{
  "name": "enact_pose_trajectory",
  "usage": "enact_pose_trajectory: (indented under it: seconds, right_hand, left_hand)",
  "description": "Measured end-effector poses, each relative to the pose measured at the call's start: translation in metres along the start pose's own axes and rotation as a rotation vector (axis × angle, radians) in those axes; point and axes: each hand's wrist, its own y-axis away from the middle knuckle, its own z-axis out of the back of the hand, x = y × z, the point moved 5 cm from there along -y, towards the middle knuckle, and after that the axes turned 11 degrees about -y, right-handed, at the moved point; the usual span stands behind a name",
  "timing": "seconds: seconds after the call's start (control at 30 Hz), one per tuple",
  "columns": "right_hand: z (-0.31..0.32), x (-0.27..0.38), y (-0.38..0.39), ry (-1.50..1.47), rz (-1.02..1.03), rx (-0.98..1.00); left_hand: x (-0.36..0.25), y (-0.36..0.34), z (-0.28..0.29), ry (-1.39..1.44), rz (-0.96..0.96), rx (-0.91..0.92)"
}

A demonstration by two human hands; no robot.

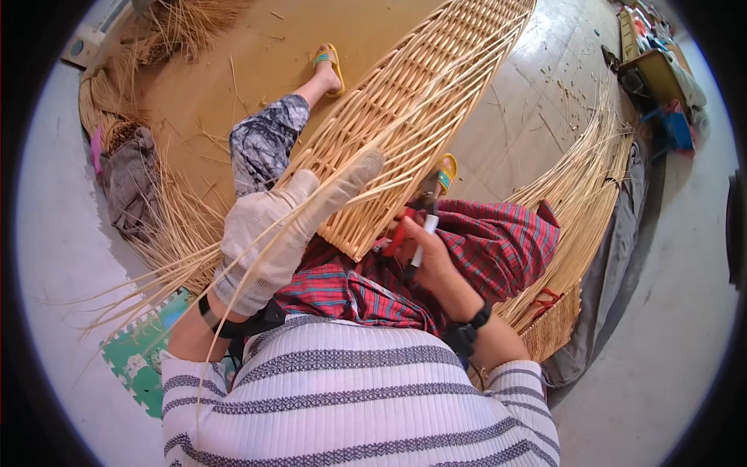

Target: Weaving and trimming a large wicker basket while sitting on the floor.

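A long woven wicker panel (366, 144) slants from my lap away toward the top right. My left hand (268, 229), in a pale work glove, lies over its left edge, thumb stretched across the weave. Loose wicker rods (183, 261) run from the panel beneath and past this hand, their thin ends fanning out at lower left. The glove hides its curled fingers, which appear closed on the rods. Bare, my right hand (436, 261) grips pruning shears (421, 240) with red and white handles beside the panel's near end; their dark head partly shows.
Bundles of wicker rods lie at the right (576, 187) and upper left (167, 39). A grey cloth (132, 183) is at the left, near a green foam mat (144, 350). Red plaid fabric (498, 241) covers my lap. Cut bits litter the floor; a cluttered box (657, 74) stands far right.
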Motion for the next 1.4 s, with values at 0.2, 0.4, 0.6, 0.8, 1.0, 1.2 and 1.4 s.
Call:
enact_pose_trajectory:
  seconds: [0.2,0.4,0.6,0.8,1.0,1.2,1.4]
  right_hand:
    - [-0.043,-0.021,-0.01,-0.003,0.012,0.182]
    - [-0.029,-0.023,-0.017,0.121,-0.035,0.2]
    - [-0.015,-0.026,-0.029,0.196,-0.058,0.2]
    - [0.003,-0.034,-0.034,0.226,-0.073,0.189]
    - [-0.041,-0.005,-0.011,0.201,-0.088,0.175]
    - [-0.038,-0.008,-0.001,0.173,-0.127,0.175]
    - [-0.027,0.067,0.045,0.338,-0.027,0.016]
  left_hand:
    - [0.003,-0.012,-0.011,0.127,0.039,-0.038]
    - [0.001,0.002,-0.014,0.139,0.036,-0.038]
    - [-0.005,-0.005,-0.019,0.043,-0.048,-0.056]
    - [-0.007,-0.012,-0.025,-0.004,-0.029,0.003]
    - [-0.015,-0.023,-0.017,-0.072,0.007,0.086]
    - [-0.019,-0.031,-0.012,-0.025,-0.008,0.016]
    - [-0.023,-0.032,-0.006,0.019,-0.019,-0.103]
